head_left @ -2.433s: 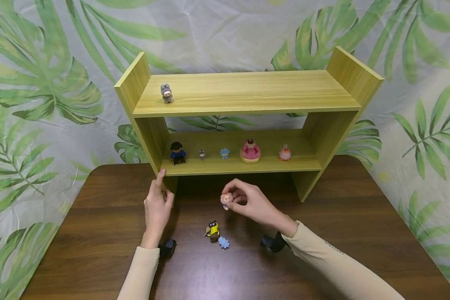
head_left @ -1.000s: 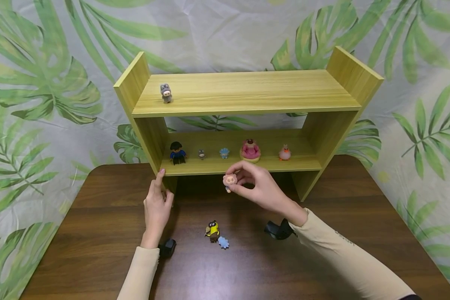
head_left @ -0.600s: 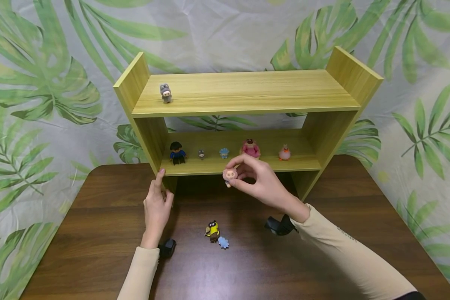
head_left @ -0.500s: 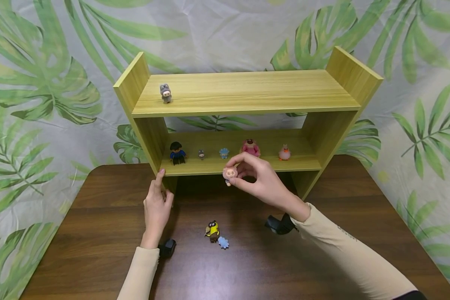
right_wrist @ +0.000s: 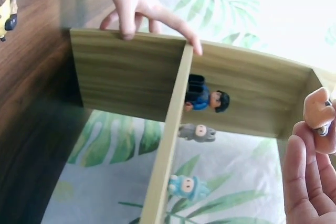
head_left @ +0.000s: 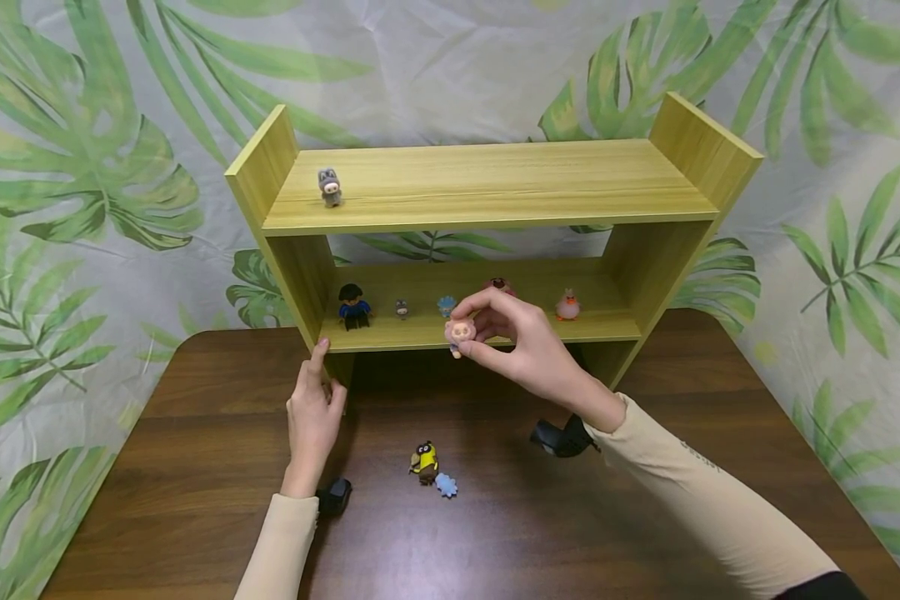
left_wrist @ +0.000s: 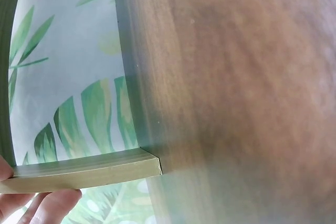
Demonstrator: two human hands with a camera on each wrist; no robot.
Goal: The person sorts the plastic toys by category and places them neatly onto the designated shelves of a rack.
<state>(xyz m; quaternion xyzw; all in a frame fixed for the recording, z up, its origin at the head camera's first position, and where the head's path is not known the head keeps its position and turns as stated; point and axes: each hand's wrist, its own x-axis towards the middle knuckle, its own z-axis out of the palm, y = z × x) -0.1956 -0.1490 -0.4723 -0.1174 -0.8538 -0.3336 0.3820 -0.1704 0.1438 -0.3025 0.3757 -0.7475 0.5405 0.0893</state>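
In the head view my right hand (head_left: pixel 528 342) pinches a small pink figurine (head_left: pixel 461 332) between thumb and fingers. It is held in the air before the middle shelf's front edge. My left hand (head_left: pixel 317 417) grips the left side panel of the wooden shelf (head_left: pixel 487 218), its index finger reaching up to the middle shelf's corner. In the right wrist view, the left thumb and fingers (right_wrist: pixel 126 3) straddle that panel's edge. A pink figurine in a round seat (head_left: pixel 499 285) is mostly hidden behind my right hand; a blue figurine (head_left: pixel 446 304) is partly hidden.
On the middle shelf stand a dark-haired figure in blue (head_left: pixel 354 307), a tiny grey figurine (head_left: pixel 401 309) and a pink duck-like figurine (head_left: pixel 567 305). A grey figurine (head_left: pixel 330 188) stands on top. A yellow-and-brown figurine (head_left: pixel 424 463) and a light-blue piece (head_left: pixel 446 485) lie on the table (head_left: pixel 195 500).
My right hand has lifted the pink figurine from low over the table up to the middle shelf's edge, now covering most of the seated pink figurine. My left hand has stayed put.
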